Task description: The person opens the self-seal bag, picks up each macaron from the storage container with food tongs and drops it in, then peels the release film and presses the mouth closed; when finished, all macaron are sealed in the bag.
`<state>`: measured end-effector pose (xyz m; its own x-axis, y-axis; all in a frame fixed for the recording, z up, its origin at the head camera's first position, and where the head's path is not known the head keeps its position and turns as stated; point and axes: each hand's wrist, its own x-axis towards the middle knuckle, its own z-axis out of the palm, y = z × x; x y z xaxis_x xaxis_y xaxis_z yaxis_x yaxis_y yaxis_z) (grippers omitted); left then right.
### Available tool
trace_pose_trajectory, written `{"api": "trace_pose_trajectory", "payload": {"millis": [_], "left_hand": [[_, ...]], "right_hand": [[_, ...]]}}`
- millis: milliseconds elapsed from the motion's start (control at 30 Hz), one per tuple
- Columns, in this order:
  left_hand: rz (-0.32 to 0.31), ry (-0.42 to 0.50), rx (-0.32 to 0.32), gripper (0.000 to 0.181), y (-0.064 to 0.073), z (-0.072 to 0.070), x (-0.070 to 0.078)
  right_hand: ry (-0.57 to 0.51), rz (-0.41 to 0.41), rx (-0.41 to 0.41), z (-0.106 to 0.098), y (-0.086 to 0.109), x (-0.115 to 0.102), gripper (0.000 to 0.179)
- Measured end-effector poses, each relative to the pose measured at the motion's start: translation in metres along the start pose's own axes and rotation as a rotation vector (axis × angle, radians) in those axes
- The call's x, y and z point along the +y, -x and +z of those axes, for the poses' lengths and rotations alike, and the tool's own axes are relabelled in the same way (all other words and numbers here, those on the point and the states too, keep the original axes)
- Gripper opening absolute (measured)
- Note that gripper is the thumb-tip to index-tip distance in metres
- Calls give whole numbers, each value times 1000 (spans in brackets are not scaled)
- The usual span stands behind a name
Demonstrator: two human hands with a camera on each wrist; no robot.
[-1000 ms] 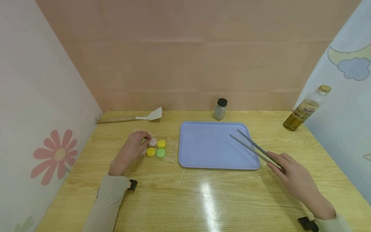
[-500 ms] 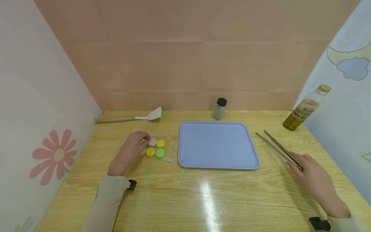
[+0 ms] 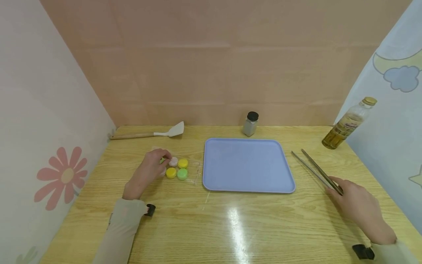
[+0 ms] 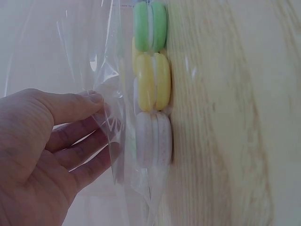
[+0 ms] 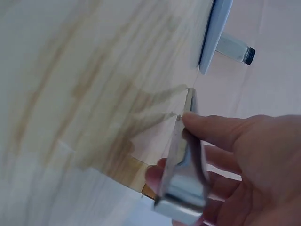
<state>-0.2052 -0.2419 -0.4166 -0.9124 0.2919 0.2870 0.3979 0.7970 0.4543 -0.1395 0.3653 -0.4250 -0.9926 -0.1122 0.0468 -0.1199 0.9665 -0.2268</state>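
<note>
My left hand (image 3: 149, 167) pinches the clear plastic wrapper (image 4: 110, 61) of a pack of macarons lying on the table at the left. In the left wrist view, a green macaron (image 4: 150, 27), a yellow macaron (image 4: 154, 82) and a pale pinkish macaron (image 4: 154, 140) sit in a row inside. The hand covers part of the pack in the head view. My right hand (image 3: 359, 207) holds metal tongs (image 3: 329, 180) near their hinged end, thumb on one side and fingers on the other. The tongs' tips stand apart, right of the blue tray (image 3: 248, 165), with nothing between them.
Behind the tray stands a small jar (image 3: 250, 126) with a black lid. A spatula (image 3: 138, 135) with a wooden handle lies at the back left. At the back right stands an oil bottle (image 3: 346, 124). Walls close off the back and both sides.
My right hand has moved right with the tongs, from above the tray to beside it, and has kept nearly still since half a second ago. My left hand stays on the macaron pack.
</note>
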Motion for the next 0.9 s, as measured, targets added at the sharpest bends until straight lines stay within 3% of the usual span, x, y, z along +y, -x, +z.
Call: {"api": "trace_pose_trajectory", "payload": {"millis": [533,633,800,900], "left_hand": [[10,-6,-5,4,-1,3,-2],[11,-6,-10,4,0,3,-2],[9,-14,-10,4,1,4,-1],[13,-11,-10,6,0,4,0]], "right_hand": [[82,48,-128,-11,-8,-10,61],[93,22,-55,-15,-4,-24,59],[47,-84,148,-18,2,-67,44],[4,-151,189,-17,6,-96,38]]}}
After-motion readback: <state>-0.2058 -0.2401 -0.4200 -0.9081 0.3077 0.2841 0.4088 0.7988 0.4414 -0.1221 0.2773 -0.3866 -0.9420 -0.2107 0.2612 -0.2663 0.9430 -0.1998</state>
